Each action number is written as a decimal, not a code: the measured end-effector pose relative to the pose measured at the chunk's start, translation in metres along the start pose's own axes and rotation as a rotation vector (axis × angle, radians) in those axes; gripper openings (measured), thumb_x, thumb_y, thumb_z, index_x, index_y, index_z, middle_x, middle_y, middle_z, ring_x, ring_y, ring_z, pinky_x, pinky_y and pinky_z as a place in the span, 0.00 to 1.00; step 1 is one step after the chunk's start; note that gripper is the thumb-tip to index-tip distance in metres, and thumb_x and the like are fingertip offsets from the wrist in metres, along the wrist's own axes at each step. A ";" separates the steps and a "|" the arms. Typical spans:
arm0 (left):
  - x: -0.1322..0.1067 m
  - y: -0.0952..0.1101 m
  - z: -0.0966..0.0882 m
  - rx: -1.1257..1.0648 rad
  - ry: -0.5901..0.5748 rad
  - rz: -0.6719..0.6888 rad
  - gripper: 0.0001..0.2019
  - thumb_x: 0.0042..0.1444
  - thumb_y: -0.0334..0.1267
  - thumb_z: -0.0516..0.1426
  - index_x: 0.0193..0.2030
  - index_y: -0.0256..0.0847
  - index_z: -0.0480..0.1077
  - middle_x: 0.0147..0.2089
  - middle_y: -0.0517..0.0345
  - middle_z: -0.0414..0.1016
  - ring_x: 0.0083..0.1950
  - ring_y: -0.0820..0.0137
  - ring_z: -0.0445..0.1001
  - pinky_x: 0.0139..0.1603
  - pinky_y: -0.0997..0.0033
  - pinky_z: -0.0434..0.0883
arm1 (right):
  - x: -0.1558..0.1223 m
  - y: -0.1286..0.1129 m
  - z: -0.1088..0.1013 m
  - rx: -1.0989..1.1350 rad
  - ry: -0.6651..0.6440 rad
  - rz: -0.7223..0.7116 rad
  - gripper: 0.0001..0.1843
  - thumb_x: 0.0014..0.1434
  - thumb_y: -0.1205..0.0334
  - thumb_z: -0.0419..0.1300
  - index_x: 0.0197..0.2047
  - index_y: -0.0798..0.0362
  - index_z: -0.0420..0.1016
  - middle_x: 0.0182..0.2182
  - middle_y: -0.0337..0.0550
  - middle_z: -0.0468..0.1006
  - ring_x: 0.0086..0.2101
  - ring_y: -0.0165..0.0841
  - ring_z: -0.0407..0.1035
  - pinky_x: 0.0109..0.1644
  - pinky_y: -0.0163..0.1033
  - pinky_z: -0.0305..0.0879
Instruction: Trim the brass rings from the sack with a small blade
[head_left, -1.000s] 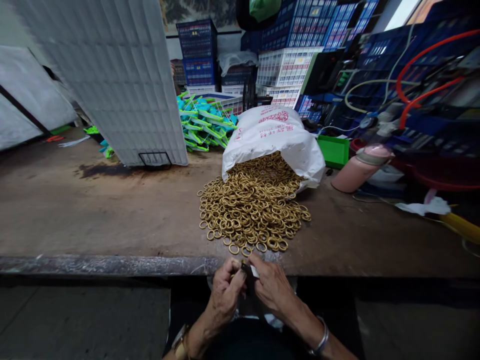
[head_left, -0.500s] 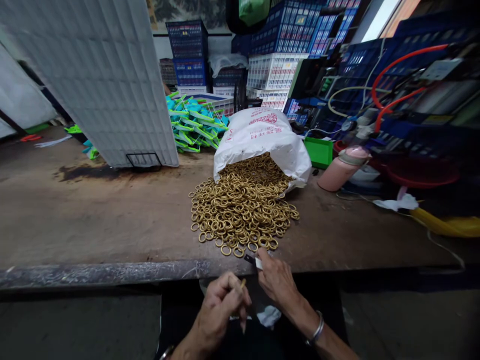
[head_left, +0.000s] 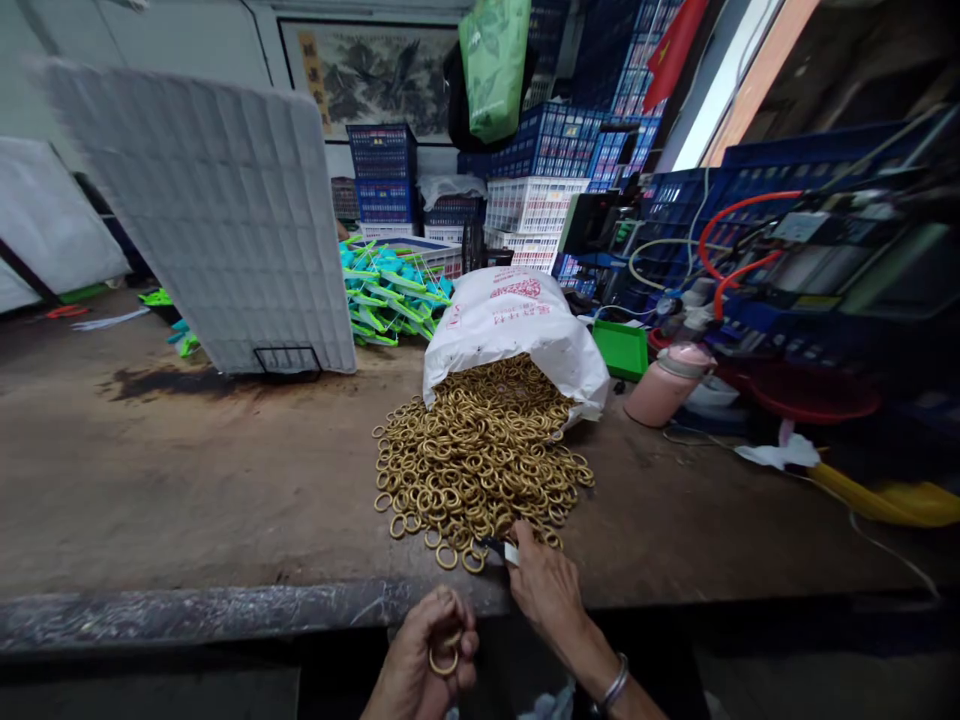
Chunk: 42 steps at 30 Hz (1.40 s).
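My left hand (head_left: 420,650), in front of the table edge, is curled around gold-coloured rings (head_left: 443,672), at least one hanging in view between fingers and palm. Over the near edge of the ring pile (head_left: 472,480), my right hand (head_left: 546,585) grips a small dark-tipped tool with a white part (head_left: 511,553). Its dark end touches or hovers just above the rings; I cannot tell which. The loose rings spill from the mouth of a white sack (head_left: 502,320) with red printing, lying on its side.
A tall white quilted panel (head_left: 225,230) stands on the wooden table (head_left: 187,480) at left. Behind it lie green and turquoise plastic pieces (head_left: 390,295). At right are a green tray (head_left: 621,348), a pink bottle (head_left: 664,390) and a machine with red hoses (head_left: 720,240). Crates (head_left: 382,190) are stacked behind.
The camera view has tilted up. My left hand has turned, so a ring now shows clearly in it. My right hand has brought the tool to the pile's near edge.
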<state>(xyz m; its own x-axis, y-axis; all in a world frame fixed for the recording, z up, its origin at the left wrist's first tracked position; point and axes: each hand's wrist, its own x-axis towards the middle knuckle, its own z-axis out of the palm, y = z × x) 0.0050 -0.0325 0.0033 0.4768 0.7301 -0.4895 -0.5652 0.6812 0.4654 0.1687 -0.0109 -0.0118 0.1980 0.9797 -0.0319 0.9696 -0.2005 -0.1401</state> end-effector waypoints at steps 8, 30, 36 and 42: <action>0.009 -0.003 0.000 0.210 0.030 0.121 0.13 0.45 0.43 0.59 0.30 0.37 0.63 0.26 0.61 0.66 0.24 0.77 0.66 0.17 0.81 0.59 | -0.006 0.006 -0.007 0.312 -0.015 -0.131 0.10 0.52 0.73 0.45 0.36 0.53 0.61 0.24 0.40 0.71 0.26 0.31 0.67 0.28 0.33 0.52; 0.006 -0.001 0.006 0.731 0.059 0.354 0.14 0.49 0.47 0.55 0.24 0.36 0.68 0.20 0.63 0.62 0.20 0.79 0.57 0.22 0.78 0.56 | -0.019 -0.024 -0.006 1.089 -0.340 -0.088 0.14 0.56 0.52 0.47 0.26 0.53 0.60 0.17 0.32 0.62 0.20 0.25 0.57 0.26 0.30 0.54; 0.008 -0.005 -0.006 0.565 -0.019 0.209 0.17 0.50 0.52 0.52 0.25 0.38 0.61 0.16 0.69 0.55 0.14 0.82 0.49 0.15 0.81 0.48 | -0.022 -0.027 -0.011 0.977 -0.221 -0.176 0.14 0.56 0.53 0.47 0.26 0.53 0.60 0.21 0.33 0.62 0.25 0.26 0.57 0.30 0.31 0.55; 0.004 -0.003 -0.004 0.489 -0.035 0.182 0.15 0.51 0.49 0.53 0.30 0.38 0.61 0.21 0.67 0.59 0.16 0.83 0.51 0.15 0.82 0.49 | -0.023 -0.025 -0.014 0.915 -0.158 -0.213 0.13 0.58 0.57 0.43 0.27 0.53 0.61 0.22 0.36 0.65 0.26 0.28 0.61 0.31 0.32 0.56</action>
<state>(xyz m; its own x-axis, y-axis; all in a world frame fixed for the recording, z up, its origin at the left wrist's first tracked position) 0.0060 -0.0316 -0.0031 0.4268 0.8347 -0.3480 -0.2648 0.4833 0.8345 0.1421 -0.0279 0.0066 -0.0563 0.9976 -0.0407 0.4811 -0.0086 -0.8766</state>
